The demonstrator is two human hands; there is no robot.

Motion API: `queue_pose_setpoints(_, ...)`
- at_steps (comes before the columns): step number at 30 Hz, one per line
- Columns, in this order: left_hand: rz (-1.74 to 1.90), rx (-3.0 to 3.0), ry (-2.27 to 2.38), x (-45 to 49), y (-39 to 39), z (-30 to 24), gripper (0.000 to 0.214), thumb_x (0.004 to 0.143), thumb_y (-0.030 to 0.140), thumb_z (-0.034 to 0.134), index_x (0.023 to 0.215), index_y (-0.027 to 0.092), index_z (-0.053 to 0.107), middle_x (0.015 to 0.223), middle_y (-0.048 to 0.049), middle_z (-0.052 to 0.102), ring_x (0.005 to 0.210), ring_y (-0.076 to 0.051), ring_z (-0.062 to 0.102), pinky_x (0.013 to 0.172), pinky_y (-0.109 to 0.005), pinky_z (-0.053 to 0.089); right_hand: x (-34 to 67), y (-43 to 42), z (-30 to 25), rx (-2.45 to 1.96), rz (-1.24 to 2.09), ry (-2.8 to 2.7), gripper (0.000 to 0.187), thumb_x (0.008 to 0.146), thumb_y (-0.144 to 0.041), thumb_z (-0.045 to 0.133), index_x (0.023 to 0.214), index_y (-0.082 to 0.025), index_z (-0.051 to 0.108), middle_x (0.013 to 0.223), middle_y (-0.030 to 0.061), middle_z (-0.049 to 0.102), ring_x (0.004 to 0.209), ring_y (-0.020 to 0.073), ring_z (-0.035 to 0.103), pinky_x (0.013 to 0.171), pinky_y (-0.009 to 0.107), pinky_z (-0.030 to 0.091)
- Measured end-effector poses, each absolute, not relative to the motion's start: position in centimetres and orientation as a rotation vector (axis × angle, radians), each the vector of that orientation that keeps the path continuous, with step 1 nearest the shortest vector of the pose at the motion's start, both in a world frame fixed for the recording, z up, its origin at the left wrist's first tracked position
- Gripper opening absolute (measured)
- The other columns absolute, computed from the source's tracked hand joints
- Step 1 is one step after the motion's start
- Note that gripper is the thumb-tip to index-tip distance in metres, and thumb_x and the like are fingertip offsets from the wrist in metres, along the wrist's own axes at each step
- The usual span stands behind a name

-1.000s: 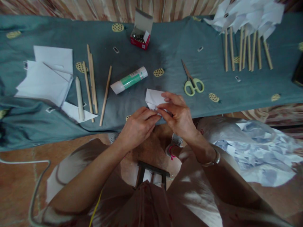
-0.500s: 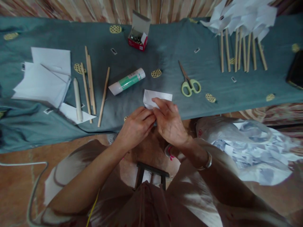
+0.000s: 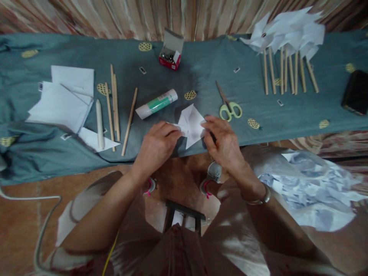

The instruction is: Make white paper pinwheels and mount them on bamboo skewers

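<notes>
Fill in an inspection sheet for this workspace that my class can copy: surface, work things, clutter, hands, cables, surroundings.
Surface: green-blue cloth, wrinkled at left, with yellow printed motifs.
Work things: folded white paper between the hands; scissors and white-and-green tube beyond it.
Clutter: paper stack, loose wooden sticks, open red box of small metallic pieces, white pinwheels on sticks, dark object.
Hands: left hand pinches the paper's left side; right hand has fingertips at its right edge.
Cables: pale cable at left; ends unclear.
Surroundings: striped curtain behind; bag of paper pieces at lower right.
</notes>
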State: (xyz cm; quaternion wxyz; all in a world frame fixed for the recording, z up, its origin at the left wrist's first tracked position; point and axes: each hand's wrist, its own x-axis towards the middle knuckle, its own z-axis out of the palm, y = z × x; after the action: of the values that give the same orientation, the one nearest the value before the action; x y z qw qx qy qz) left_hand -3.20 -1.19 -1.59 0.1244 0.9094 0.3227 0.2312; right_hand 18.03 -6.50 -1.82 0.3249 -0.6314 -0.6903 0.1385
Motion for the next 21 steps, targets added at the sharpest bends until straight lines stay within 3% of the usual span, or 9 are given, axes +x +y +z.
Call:
queue_pose_setpoints(5,0.740,2.665,0.993,-3.2,-0.6,-1.2,0.019,0.094,0.016,0.049,0.099,0.017,0.068,0.099,-0.0067,0.069,0.092,-0.020,0.058,0.081,-0.037,0.050,17.6,-7.1,-1.3,-1.662,0.339,-1.869,0.026,0.091,-0.022,0.048,0.108,-0.021,0.066,0.119,0.0102,0.067,0.113,0.0269,0.061,0.103,0.050,0.046)
queue_pose_setpoints(10,0.745,2.726,0.910,-2.2,-2.1,-1.0,0.017,0.091,0.032,0.059,0.100,0.020,0.066,0.099,-0.0057,0.069,0.093,-0.023,0.057,0.076,-0.038,0.045,17.4,-7.5,-1.3,-1.655,0.373,-1.857,0.026,0.090,-0.020,0.047,0.107,-0.018,0.067,0.118,0.0124,0.068,0.113,0.0287,0.061,0.102,0.053,0.046)
queue_pose_setpoints(21,0.633,2.808,0.874,-1.9,-2.6,-1.6,0.018,0.096,0.023,0.050,0.098,0.016,0.067,0.095,-0.0072,0.068,0.087,-0.020,0.059,0.071,-0.033,0.044,17.7,-7.7,-0.7,-1.614,0.398,-1.951,0.026,0.079,-0.018,0.061,0.104,-0.015,0.068,0.120,0.0143,0.067,0.113,0.0291,0.061,0.102,0.050,0.047)
